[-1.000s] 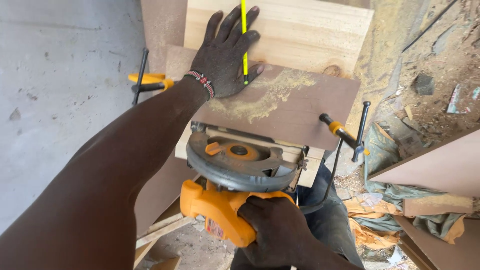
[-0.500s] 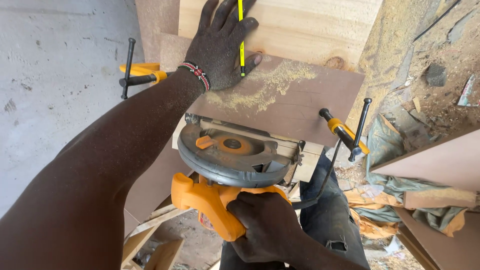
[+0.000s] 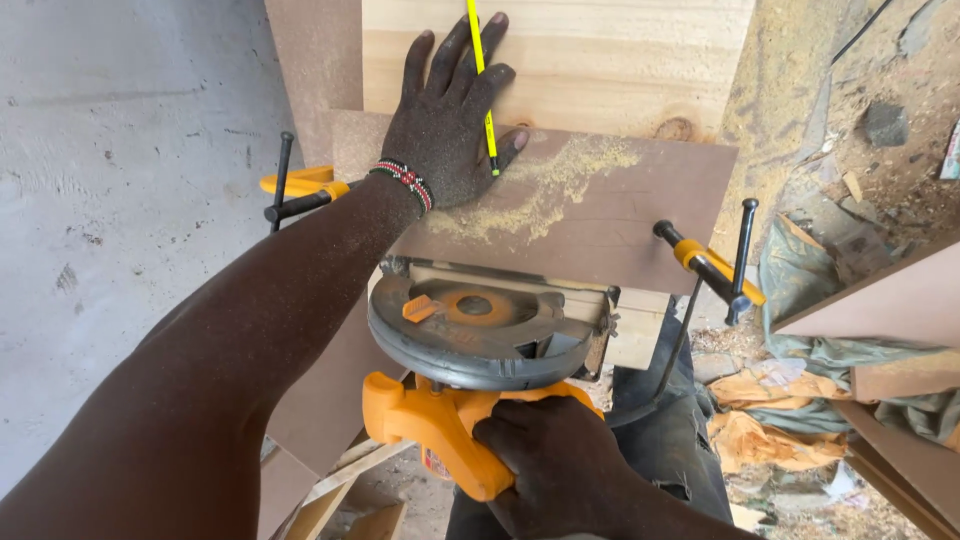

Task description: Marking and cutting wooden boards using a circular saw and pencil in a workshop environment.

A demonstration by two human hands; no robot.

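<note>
My left hand (image 3: 447,125) lies flat on a pale wooden plank (image 3: 600,60) and a brown board (image 3: 610,215), with a yellow pencil (image 3: 482,70) held between its fingers. A beaded bracelet circles that wrist. My right hand (image 3: 560,465) grips the orange handle of a circular saw (image 3: 475,335), whose grey blade guard sits at the near edge of the brown board. Sawdust is scattered over the brown board near my left hand.
Two orange-and-black bar clamps hold the boards, one at the left (image 3: 295,190) and one at the right (image 3: 715,265). Grey concrete floor (image 3: 120,150) lies to the left. Scrap boards, crumpled paper and cloth (image 3: 860,340) pile up at the right.
The view has shifted slightly, so the saw and boards sit a little lower in frame. My left hand stays pressed on the boards and my right hand keeps its hold on the saw.
</note>
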